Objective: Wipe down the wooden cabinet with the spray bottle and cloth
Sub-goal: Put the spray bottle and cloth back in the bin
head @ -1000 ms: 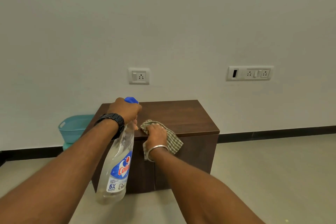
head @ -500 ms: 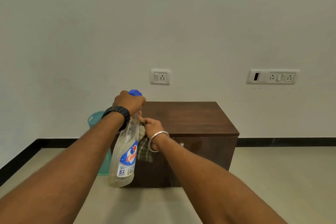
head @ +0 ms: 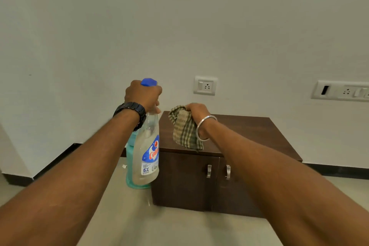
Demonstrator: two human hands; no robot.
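A low dark wooden cabinet (head: 245, 132) with two metal door handles stands against the white wall. My left hand (head: 142, 94) grips the blue trigger head of a clear spray bottle (head: 146, 152), which hangs upright in the air just left of the cabinet. My right hand (head: 196, 111) holds a bunched green checked cloth (head: 184, 129) above the cabinet's top near its left end. The cloth hangs down from my fingers; whether it touches the wood I cannot tell.
A teal plastic bin (head: 132, 178) stands on the floor left of the cabinet, mostly behind the bottle. Wall sockets (head: 205, 85) and a switch panel (head: 341, 91) sit above the cabinet. Beige floor spreads in front, with black skirting along the walls.
My right hand lifted the cloth from the cabinet's front left edge up over the top. The bottle stayed in my left hand while the view shifted left and closer.
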